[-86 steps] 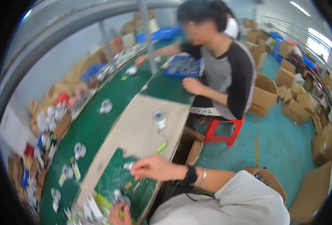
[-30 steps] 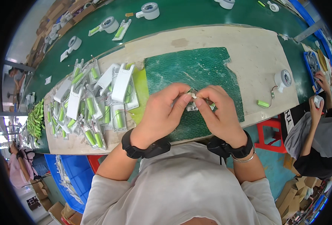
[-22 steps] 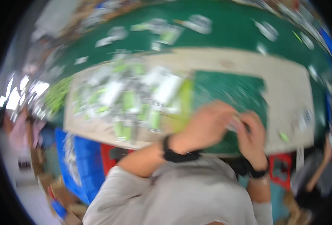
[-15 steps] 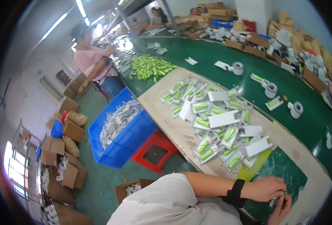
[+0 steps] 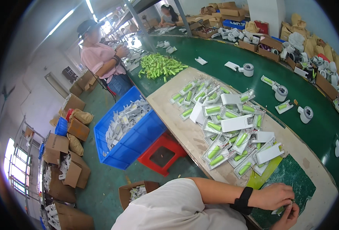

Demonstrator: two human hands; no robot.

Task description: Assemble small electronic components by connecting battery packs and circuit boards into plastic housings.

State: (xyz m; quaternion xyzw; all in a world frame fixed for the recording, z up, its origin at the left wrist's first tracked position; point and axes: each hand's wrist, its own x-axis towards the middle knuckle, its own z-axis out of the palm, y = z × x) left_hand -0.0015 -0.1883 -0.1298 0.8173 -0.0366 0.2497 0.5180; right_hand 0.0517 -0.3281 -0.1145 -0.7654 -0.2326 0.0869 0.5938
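My left hand (image 5: 273,196), with a black band on its wrist, is closed at the fingertips over a dark green mat (image 5: 304,179). Just below it, my right hand (image 5: 287,219) has its fingers pressed together, meeting the left fingertips. Between them is a small part, mostly hidden by fingers, with a pale and greenish edge; its kind cannot be made out. Beyond the hands lies a heap of white plastic casings (image 5: 236,124) holding green cylindrical cells and thin wires. A yellow-green sheet (image 5: 258,177) lies between the heap and the mat.
A blue crate (image 5: 129,147) of pale parts stands left of the bench, beside a red stool (image 5: 154,165). Green cylinders (image 5: 162,65) are piled on the green table, where white round-headed units (image 5: 280,93) also lie. A person in pink (image 5: 102,61) stands far left.
The whole view has shifted slightly, so the bench appears further right. Both hands stay together over the mat, with small finger movements around the part.
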